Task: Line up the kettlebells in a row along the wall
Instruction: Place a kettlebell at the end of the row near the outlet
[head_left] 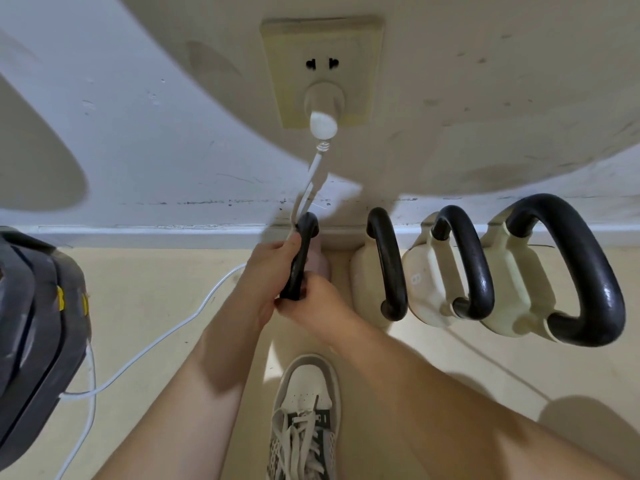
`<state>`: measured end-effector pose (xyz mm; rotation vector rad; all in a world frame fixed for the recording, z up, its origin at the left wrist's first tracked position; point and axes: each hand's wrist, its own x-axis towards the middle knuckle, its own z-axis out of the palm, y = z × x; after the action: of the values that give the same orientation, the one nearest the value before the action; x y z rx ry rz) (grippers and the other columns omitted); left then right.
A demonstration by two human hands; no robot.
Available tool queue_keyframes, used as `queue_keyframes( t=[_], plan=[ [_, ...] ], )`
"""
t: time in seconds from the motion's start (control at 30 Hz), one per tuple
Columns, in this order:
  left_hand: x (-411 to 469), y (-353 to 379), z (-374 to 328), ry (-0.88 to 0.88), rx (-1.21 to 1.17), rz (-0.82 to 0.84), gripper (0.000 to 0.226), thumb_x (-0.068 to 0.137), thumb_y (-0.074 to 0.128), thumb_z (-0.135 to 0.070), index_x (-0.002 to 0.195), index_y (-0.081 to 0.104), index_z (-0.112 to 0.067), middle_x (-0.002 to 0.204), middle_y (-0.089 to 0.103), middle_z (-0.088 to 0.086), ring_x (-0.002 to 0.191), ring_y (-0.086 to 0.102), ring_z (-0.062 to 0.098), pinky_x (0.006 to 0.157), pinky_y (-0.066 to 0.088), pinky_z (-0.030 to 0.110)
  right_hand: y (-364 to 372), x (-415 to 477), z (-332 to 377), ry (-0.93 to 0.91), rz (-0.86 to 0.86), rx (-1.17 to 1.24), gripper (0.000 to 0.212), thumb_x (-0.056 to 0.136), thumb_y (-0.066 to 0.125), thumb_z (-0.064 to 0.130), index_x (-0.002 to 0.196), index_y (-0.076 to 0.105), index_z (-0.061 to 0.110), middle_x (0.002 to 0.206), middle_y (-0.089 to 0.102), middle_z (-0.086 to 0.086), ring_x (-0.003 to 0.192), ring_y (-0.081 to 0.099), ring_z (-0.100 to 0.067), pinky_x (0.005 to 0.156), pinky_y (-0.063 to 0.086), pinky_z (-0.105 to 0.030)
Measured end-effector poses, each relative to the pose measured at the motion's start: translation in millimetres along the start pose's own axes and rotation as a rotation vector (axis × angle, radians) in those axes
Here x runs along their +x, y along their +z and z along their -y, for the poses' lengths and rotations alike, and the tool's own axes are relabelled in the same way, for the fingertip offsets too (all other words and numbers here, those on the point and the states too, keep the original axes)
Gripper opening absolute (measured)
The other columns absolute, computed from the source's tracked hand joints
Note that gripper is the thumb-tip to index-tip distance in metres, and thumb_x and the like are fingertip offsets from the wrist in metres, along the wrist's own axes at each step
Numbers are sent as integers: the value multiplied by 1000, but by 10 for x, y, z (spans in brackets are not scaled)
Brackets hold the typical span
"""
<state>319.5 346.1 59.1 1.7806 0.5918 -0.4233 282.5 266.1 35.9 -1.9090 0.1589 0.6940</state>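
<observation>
Fourth kettlebell [300, 258] gripped by handle in left hand [265, 271] and right hand [313, 303] | best lowered flush beside row [426, 282], cable [313, 174] kept clear.

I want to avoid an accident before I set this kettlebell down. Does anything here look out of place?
Yes. The white cable from the wall plug hangs right against the handle of the held kettlebell, beside the left hand. It could get trapped under the weight.
</observation>
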Motion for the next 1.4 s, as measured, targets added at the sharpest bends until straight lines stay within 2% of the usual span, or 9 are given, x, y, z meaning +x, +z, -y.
queue_keyframes(
  t=[0.07,0.13,0.27,0.37,0.53,0.7,0.87,1.2,1.4],
  plan=[
    [-91,63,93,59,16,-52,41,98,47,-38,95,71,-4,90,73,15,77,66,24,67,52,30,-22,-25,5,-59,18,-52,12,90,55,2,98,61,9,87,64,-13,72,55,-13,49,37,-10],
    [-94,103,138,102,23,-63,41,99,42,-37,91,68,-6,90,73,18,85,69,30,78,56,40,-20,-7,22,-102,29,-154,36,90,52,0,126,53,0,111,64,-20,97,62,-26,59,41,-12],
    [-55,144,76,58,-20,-53,42,101,38,-35,83,65,-8,88,72,19,86,69,32,84,55,43,-108,26,59,-110,109,-278,48,90,51,0,138,44,-1,123,61,-20,115,57,-33,87,49,-30],
    [-74,239,25,53,-83,-72,40,102,38,-32,79,61,-9,75,67,11,76,65,27,72,53,33,-264,-5,124,-106,142,-342,51,91,52,0,140,40,-1,130,57,-22,122,53,-34,95,48,-29],
    [-139,268,43,83,-137,-90,37,103,39,-29,79,59,-9,66,60,6,58,54,19,54,47,25,-566,-428,179,-173,54,-525,11,92,52,18,91,63,14,82,68,-7,76,63,-24,61,45,-28],
    [-136,295,131,132,-113,-142,34,103,36,-31,81,58,-16,73,61,8,63,58,24,62,50,31,-1088,-879,84,-193,-430,-403,16,92,54,25,105,63,21,87,66,2,71,65,-18,65,53,-31],
    [-103,425,242,259,33,-276,32,101,29,-35,91,53,-18,89,66,13,85,63,35,79,50,46,-1065,-744,-249,146,-190,-465,37,92,53,44,92,61,8,84,70,-13,74,70,-31,70,59,-47],
    [-88,435,256,272,168,-298,37,94,24,-46,90,52,-22,89,67,12,84,64,39,78,53,51,-993,-711,-227,80,-220,-429,43,95,50,44,83,60,4,86,69,-15,82,67,-32,75,56,-40],
    [-207,325,163,300,283,-235,29,99,32,-19,117,54,-18,101,64,11,94,62,34,85,51,50,-835,-701,-161,73,-218,-388,43,98,47,41,62,32,23,63,41,5,73,51,-20,61,38,-28]
  ],
)
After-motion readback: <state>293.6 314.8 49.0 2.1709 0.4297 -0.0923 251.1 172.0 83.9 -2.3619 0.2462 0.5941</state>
